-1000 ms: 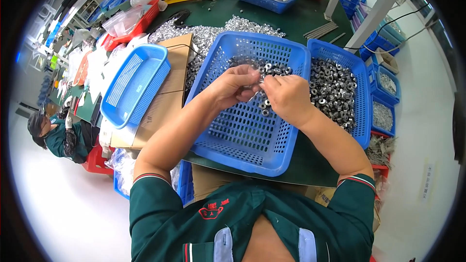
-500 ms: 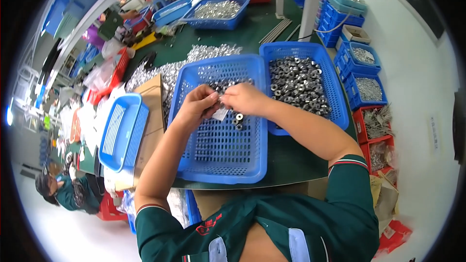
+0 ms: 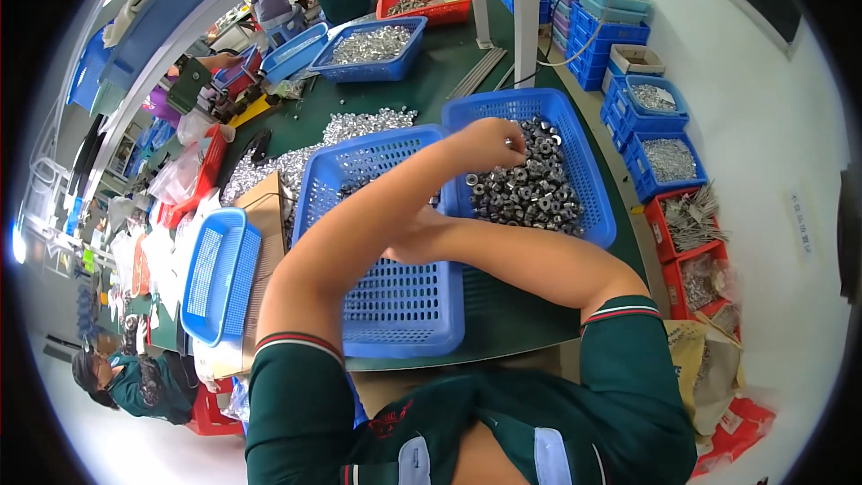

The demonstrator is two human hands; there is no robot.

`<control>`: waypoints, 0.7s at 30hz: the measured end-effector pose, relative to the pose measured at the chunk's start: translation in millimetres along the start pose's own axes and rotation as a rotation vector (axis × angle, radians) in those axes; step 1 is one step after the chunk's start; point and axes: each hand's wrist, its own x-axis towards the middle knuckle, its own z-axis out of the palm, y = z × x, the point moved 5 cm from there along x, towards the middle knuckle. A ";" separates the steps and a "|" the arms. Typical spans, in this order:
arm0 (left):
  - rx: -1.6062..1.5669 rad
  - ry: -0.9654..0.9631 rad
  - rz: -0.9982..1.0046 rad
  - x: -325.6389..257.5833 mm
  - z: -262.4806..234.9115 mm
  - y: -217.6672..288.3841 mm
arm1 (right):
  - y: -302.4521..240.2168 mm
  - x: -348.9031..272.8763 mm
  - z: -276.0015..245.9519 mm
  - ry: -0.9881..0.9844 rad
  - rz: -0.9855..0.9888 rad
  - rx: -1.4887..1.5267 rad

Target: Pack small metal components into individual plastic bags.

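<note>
Green table [image 3: 516, 305], near edge: a perforated blue plastic front basket [image 3: 440, 341]; right edge: a matching side basket [image 3: 590, 181] heaped with glossy, dark metal rings [image 3: 530, 193]. The left hand [image 3: 489, 144], over the side basket, apparently pinches one ring [image 3: 510, 143], suggesting a transfer whose next move calls for loosening; the right hand [image 3: 417, 238], partly behind the left forearm [image 3: 359, 216], has an indeterminable grip.

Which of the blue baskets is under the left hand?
The rightmost blue basket on the green table, with many dark rings: the left hand is above it, the right hand above the neighbouring basket.
</note>
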 end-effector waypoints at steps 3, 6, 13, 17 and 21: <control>0.244 0.097 0.115 43.9 27.1 -0.3 | -8.0 -6.7 -8.4 0.110 -0.134 0.203; 0.350 0.108 0.151 52.8 38.5 8.4 | -13.4 -14.4 -14.1 -0.028 -0.080 0.296; 0.239 0.438 0.243 -5.3 -24.6 20.2 | -3.2 -2.3 -6.9 0.395 -0.280 0.095; 0.068 0.930 0.217 -108.1 -84.9 17.0 | 35.5 10.2 -7.2 0.327 0.034 -0.115; -0.014 1.204 -0.028 -212.5 -94.3 -43.1 | 25.6 8.1 -37.1 0.602 0.260 0.265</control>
